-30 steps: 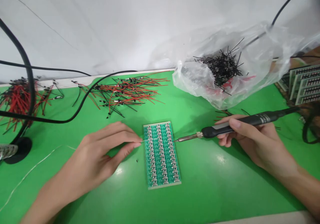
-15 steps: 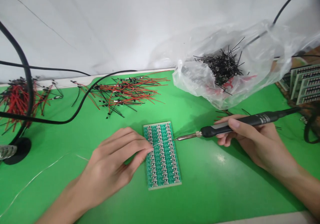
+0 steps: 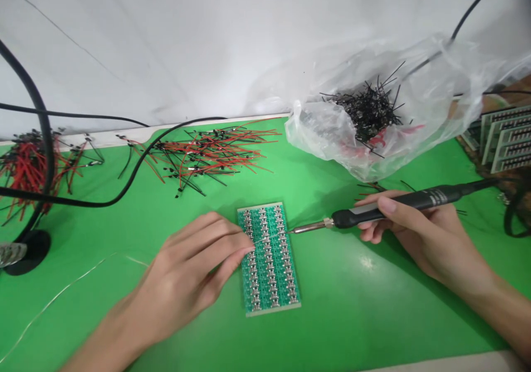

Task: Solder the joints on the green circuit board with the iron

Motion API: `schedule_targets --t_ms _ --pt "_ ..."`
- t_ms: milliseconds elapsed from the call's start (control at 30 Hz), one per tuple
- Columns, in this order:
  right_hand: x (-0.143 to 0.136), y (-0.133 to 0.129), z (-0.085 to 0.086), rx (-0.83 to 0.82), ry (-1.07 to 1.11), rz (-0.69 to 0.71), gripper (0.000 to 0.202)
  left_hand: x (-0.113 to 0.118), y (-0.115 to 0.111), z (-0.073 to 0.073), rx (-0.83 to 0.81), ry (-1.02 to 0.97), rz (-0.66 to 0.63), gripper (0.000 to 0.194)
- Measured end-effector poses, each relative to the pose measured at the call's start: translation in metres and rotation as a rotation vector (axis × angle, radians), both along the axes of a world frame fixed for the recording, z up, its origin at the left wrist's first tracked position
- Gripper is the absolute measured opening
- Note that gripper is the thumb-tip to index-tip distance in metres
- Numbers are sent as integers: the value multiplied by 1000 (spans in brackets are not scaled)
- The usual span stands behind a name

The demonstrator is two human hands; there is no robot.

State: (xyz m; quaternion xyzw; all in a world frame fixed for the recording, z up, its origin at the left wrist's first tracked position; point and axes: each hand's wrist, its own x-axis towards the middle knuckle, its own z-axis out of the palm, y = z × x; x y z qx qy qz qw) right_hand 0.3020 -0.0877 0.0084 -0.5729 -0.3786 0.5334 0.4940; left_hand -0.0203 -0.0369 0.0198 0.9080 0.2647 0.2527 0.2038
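A green circuit board (image 3: 260, 272) with three columns of small metal parts lies on the green mat. My left hand (image 3: 199, 267) is closed, thumb and fingers pinching a thin solder wire (image 3: 265, 238) that reaches across the board toward its right column. Its fingertips are over the board's left edge. In my right hand (image 3: 427, 233) is a soldering iron (image 3: 360, 215), gripped like a pen by its dark handle. The iron's tip points left and is at the board's upper right edge, by the end of the wire. Whether the tip touches a joint is too small to tell.
Red and black wires (image 3: 215, 150) lie spread behind the board, with another bunch (image 3: 27, 164) at far left. A clear plastic bag (image 3: 323, 131) of black pieces stands back right. Boards (image 3: 512, 145) stand upright at the right edge. A black cable (image 3: 103, 201) loops across the left.
Hardly anything differs. The view has shifted very slightly; both hands, the solder wire and the iron keep their places at the board.
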Motion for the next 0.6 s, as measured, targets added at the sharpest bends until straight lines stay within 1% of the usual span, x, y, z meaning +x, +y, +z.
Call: schedule_targets --t_ms 600 --pt "0 0 0 4 8 10 16 -3 0 -2 21 25 -20 22"
